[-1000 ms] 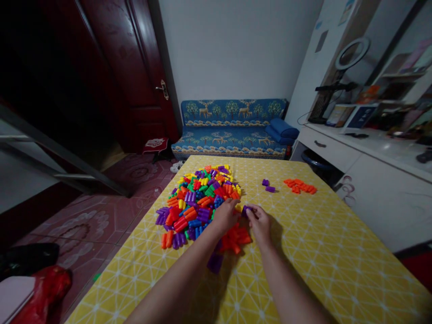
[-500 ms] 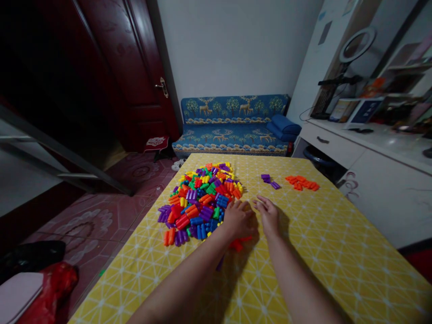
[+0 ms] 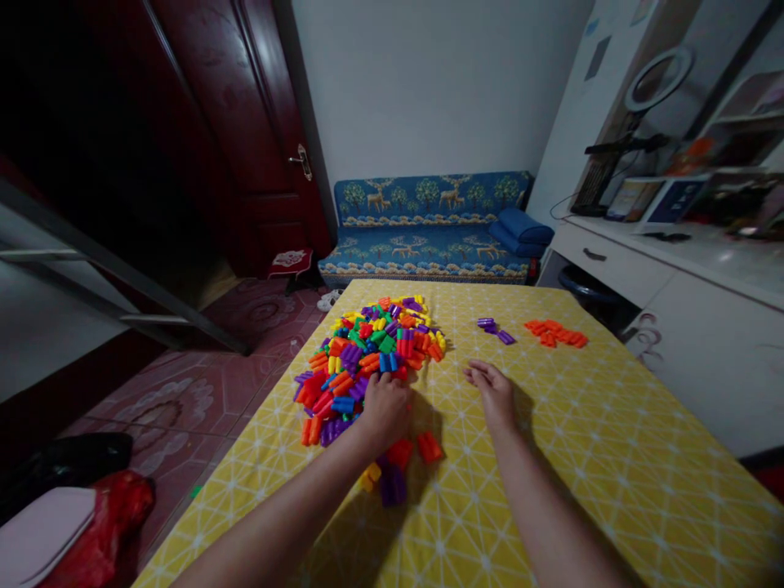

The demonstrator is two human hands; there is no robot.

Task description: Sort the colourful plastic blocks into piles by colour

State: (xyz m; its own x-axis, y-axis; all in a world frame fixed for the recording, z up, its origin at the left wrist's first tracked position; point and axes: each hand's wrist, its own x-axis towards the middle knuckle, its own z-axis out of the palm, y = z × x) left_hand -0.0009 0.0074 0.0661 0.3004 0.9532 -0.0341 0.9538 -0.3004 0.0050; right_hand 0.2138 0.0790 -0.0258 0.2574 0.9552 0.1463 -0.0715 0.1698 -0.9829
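A heap of colourful plastic building blocks in red, orange, yellow, green, blue and purple lies on the left of the table. My left hand is at the heap's near right side, its fingers curled down among the blocks. Its fingertips are hidden, so what it grips does not show. Right of the heap, my right hand is just above the tablecloth, fingers bent and pressed together; anything in them is too small to make out. An orange block and a purple block lie close to my left wrist.
Several purple blocks lie together toward the table's far side, with a group of orange blocks to their right. A yellow patterned tablecloth covers the table. Beyond stand a blue sofa and, at right, a white desk.
My left hand has moved left, away from my right hand and onto the heap, uncovering the loose blocks by its wrist. My right hand has hardly moved. The view has shifted slightly.
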